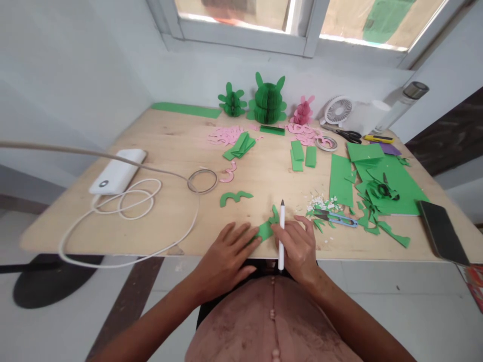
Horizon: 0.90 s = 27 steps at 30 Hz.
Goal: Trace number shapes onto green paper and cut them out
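My left hand (pixel 230 256) lies flat near the table's front edge, fingers stretched out and spread, their tips on a small green paper strip (pixel 265 231). Between the fingers of my right hand (pixel 300 246) is a white pen (pixel 281 236), its dark tip pointing away from me. The same fingers touch a small curved green cut-out (pixel 274 215) at the strip's right end; whether they grip it I cannot tell. Beyond my left hand lies a wavy green paper cut-out (pixel 236 197). To the right of my right hand are blue thread snips (pixel 335 217) among paper scraps.
Folded green strips (pixel 240 146) and pink cut-outs (pixel 226 134) lie farther back, before green honeycomb paper figures (pixel 267 103). A tape roll (pixel 203 181) and a cabled white power bank (pixel 118 172) are left. Green sheets (pixel 400 183) and a phone (pixel 443 232) lie right.
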Each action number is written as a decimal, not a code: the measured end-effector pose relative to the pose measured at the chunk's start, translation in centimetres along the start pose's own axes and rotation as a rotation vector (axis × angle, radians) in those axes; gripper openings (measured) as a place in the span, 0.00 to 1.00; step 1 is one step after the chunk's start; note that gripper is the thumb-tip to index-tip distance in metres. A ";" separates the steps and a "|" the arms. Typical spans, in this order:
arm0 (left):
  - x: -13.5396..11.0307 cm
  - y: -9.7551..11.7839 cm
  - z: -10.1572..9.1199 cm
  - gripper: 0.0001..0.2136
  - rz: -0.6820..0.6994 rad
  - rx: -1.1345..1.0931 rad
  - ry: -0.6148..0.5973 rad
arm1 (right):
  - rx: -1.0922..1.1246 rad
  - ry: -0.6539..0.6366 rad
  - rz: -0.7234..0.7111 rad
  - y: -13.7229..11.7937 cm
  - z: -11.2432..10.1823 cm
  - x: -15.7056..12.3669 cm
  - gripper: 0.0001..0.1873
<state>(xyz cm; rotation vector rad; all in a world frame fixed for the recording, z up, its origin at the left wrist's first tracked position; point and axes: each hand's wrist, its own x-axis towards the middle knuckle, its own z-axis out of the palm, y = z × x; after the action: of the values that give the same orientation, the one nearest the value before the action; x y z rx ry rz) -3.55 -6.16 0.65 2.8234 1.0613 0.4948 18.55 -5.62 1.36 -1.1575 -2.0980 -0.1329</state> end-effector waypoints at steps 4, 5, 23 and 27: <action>1.9 2.3 1.4 0.24 -0.149 0.017 0.014 | -0.025 -0.003 0.008 0.5 0.1 0.1 0.13; 2.4 3.0 1.8 0.24 -0.194 0.018 0.033 | -0.030 -0.008 0.001 0.6 0.2 0.1 0.12; 0.4 1.6 1.6 0.18 -0.084 -0.063 0.120 | 0.043 -0.154 -0.100 -0.3 0.8 -0.1 0.11; 0.0 1.6 1.5 0.15 -0.076 -0.093 0.257 | 0.073 -0.151 -0.079 -0.4 0.5 -0.2 0.11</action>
<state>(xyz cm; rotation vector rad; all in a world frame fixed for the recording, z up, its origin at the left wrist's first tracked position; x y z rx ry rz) -2.09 -7.31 -0.49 2.6787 1.1488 0.8932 18.04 -5.78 0.95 -1.0703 -2.2628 -0.0054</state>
